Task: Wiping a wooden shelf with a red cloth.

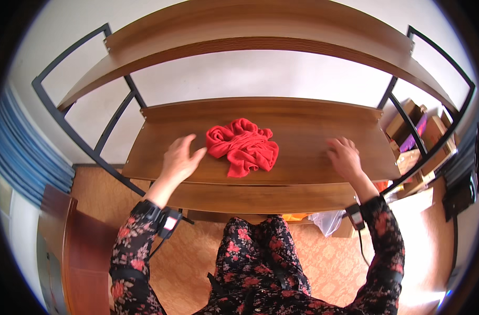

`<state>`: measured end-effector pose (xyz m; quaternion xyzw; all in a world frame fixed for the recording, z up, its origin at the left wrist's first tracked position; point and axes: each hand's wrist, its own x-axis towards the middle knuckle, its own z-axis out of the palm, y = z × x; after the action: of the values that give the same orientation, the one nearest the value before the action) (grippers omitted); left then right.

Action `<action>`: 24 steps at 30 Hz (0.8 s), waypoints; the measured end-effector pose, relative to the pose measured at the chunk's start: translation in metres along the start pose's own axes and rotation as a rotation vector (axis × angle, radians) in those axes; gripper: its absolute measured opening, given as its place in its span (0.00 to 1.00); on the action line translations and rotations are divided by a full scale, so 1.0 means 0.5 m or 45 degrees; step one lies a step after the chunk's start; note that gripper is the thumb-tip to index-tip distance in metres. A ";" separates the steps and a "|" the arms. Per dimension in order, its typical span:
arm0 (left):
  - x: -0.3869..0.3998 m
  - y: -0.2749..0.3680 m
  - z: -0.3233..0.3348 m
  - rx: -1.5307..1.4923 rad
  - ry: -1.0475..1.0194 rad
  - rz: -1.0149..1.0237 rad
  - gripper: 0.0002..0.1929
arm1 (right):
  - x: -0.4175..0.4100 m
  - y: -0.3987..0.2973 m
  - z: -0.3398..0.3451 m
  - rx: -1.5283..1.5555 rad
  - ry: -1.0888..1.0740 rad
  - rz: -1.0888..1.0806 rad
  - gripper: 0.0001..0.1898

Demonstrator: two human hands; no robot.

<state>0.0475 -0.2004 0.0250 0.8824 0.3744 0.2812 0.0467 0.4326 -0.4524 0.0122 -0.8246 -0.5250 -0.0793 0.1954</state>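
Note:
A crumpled red knitted cloth (243,145), perhaps a scarf, lies in a loose heap on the brown wooden desktop (302,118). Just left of the heap is my left hand (181,157), fingers apart, its thumb close to the cloth's edge; whether they touch is hard to tell. Over the right part of the desktop, well away from the cloth, my right hand (345,155) holds nothing, its fingers slightly bent and blurred. Both wrists wear black straps with small cabled devices.
An upper wooden shelf (259,43) on a black metal frame (117,122) overhangs the desktop. A lower board (271,198) juts out toward me. Cardboard boxes (434,134) are piled beyond the right side. At left stand a reddish wooden piece of furniture (86,244) and a blue curtain (23,145).

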 end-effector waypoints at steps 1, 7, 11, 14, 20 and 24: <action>0.022 0.042 0.010 0.056 0.097 0.155 0.26 | -0.023 0.017 0.004 -0.029 0.045 0.057 0.16; 0.081 0.235 0.185 0.172 -0.128 0.063 0.36 | -0.036 -0.024 0.054 0.055 0.148 0.130 0.15; 0.045 0.356 0.201 -0.135 -0.306 0.645 0.30 | -0.053 0.002 0.037 -0.016 0.177 0.122 0.15; 0.017 0.304 0.192 -0.238 -0.260 0.998 0.31 | -0.056 0.012 0.036 -0.001 0.180 0.129 0.15; 0.077 0.010 0.068 0.086 -0.074 0.309 0.24 | -0.047 -0.004 0.039 0.033 0.202 0.079 0.15; 0.043 -0.146 0.007 0.497 -0.133 -0.318 0.30 | -0.047 -0.005 0.044 0.036 0.193 0.105 0.14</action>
<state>0.0153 -0.1330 0.0109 0.8348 0.5252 0.1494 -0.0710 0.4183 -0.4622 -0.0151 -0.8344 -0.4752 -0.1260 0.2492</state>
